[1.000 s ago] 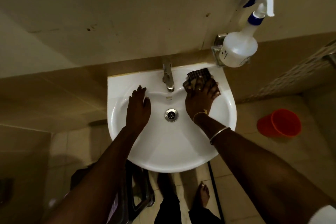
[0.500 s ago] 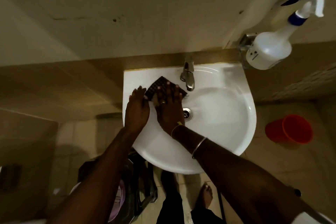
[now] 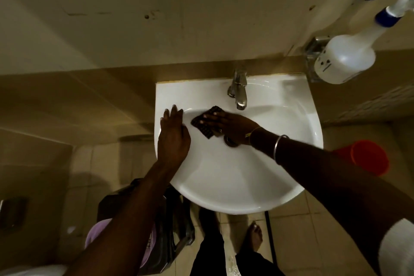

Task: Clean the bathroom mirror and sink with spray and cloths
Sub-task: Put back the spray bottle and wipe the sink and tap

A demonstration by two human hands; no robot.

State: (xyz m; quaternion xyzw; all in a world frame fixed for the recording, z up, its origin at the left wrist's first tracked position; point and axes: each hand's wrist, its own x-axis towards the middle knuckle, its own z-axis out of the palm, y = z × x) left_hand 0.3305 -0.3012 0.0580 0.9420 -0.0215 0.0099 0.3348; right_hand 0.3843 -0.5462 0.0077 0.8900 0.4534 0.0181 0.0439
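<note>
Head view: the white sink fills the middle. The dark checked cloth lies on the basin wall at ten o'clock from the drain. The right hand presses it flat, fingers straight and spread. The left hand rests on the rim at nine o'clock, fingers straight and together. The tap stands at twelve. The spray bottle sits in a wall holder at two o'clock.
</note>
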